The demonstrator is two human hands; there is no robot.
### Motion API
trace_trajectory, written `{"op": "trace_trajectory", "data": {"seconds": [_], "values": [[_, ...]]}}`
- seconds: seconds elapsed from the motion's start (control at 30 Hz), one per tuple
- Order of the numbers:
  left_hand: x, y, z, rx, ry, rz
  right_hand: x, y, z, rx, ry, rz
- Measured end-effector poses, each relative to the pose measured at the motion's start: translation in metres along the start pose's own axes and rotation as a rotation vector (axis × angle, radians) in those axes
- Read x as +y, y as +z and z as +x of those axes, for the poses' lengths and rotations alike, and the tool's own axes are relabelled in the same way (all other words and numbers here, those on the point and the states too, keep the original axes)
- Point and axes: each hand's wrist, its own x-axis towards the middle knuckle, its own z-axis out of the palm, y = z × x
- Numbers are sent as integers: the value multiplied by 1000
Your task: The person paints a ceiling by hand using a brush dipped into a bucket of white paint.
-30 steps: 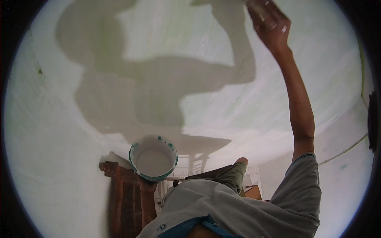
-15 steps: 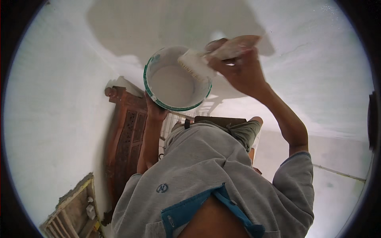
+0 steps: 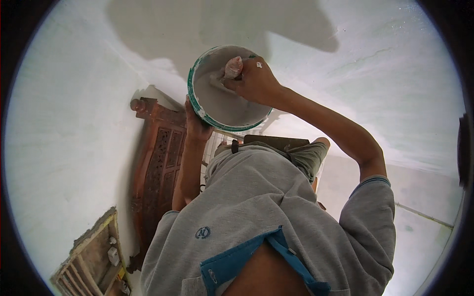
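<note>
Toward the left edge of the frame I see a pale, blotchy wall (image 3: 54,133), and low down in it a wooden-framed recess (image 3: 74,259) with slats and a ragged edge. Right of that, left of centre, a reddish-brown carved wooden panel (image 3: 167,148) leans at a slant, with pierced carving and a rounded knob at its top. Just beside it my left hand (image 3: 198,127) is closed about the lower left side of the paint bucket (image 3: 222,127), its fingers against the outside. The bucket is in the upper middle of the frame, tilted so its round mouth faces me; its rim is green, smeared with white, and the inner wall is streaked with dried and wet coats. Inside lies smooth, thick, off-white paint (image 3: 219,106), dull greyish where shade falls. The paintbrush (image 3: 233,67) is in the bucket's upper right part, its blunt handle end pointing up, blotched pinkish and white; its bristles I cannot make out. My right hand (image 3: 257,81) is clamped on that handle over the right side of the rim, a white fleck on its back. Below centre spreads my grey shirt (image 3: 256,192) with blue trim.
</note>
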Motion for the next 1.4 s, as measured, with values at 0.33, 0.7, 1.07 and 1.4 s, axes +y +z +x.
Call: {"op": "trace_trajectory", "data": {"seconds": [0.33,0.7,1.07,1.4], "values": [[1,13,-3,60,-43,-19,1,-33,-8,114,-62,229],[0,64,24,-41,-57,-18,39,-90,-37,312,343,1352],[12,112,48,-156,-96,-17,-14,-181,-10,657,-71,1041],[10,113,47,-124,-70,-20,-49,-284,52,851,-363,-142]]}}
